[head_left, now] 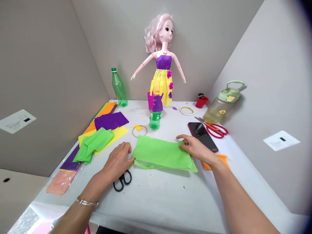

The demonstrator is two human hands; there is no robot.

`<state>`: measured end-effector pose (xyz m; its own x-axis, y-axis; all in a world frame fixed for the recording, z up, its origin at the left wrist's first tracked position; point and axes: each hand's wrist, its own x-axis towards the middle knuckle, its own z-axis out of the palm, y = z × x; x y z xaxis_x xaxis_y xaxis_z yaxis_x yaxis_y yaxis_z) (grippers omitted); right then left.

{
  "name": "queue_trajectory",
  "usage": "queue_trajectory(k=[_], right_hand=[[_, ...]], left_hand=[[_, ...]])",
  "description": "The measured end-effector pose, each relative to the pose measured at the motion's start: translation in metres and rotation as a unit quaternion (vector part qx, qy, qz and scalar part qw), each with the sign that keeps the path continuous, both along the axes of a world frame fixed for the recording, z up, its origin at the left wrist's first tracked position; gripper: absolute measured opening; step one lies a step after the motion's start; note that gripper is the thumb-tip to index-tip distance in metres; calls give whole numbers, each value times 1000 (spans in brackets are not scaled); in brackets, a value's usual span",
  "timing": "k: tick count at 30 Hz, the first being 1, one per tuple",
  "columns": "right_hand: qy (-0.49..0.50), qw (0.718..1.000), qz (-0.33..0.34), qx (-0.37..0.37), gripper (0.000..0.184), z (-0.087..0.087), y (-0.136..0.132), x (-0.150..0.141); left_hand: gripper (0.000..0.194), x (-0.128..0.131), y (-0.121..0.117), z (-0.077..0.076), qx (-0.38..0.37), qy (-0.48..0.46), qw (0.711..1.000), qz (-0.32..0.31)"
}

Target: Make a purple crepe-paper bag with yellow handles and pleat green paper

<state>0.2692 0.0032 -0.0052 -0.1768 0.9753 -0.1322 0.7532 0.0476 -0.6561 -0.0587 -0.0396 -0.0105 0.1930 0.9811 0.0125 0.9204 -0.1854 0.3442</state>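
Left hand: the left hand (118,161) is relaxed, fingers loosely curled and not clenched, with its fingertips touching the left end of the green tissue paper sheet (162,154).
Right hand: the right hand (195,149) is partly open, fingers slightly spread, resting on the sheet's right part; no firm grip shows.
Sheet: flat on the white counter (156,208) between the hands, crumpled slightly, with a narrow strip curling along its near edge.
Beside the hands: black-handled scissors (122,181) lie just below the left hand; a black smartphone (202,136) and orange paper scrap (215,162) lie near the right hand.
Farther off: red-handled scissors (214,128), stacked coloured paper sheets (102,130), a green bottle wrapped in purple paper (154,119), and a doll (162,55) in a purple-and-yellow paper dress, standing against the wall.
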Motion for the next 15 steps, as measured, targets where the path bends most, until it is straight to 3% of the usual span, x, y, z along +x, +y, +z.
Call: queue_trajectory(k=[4,8,15], right_hand=[[-4,1000,3,-9,36,-1,1,0],[-9,1000,7,-10,36,-2,2,1],[-12,1000,8,-18,35,-2,0,1]], left_hand=[[32,-11,-6,8,-11,-77,994,-76],[35,-9,-5,2,1,-119,981,-152],[23,-4,7,-2,60,-125,984,-109]])
